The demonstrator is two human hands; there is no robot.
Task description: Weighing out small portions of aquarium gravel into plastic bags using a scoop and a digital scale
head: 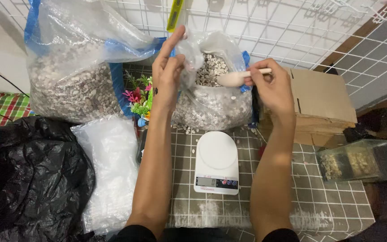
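Holding the bag point(211, 89) open behind the scale point(216, 162), the left hand point(169, 71) pinches its rim while the right hand point(272, 85) grips a scoop point(234, 78) at its mouth.

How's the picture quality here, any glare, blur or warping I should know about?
Head view: even indoor light, soft shadows. Glare whitens the clear bag of pebbles and the scale top. Left hand and right hand on the spoon look sharp. The wire grid bows, showing wide-angle distortion.
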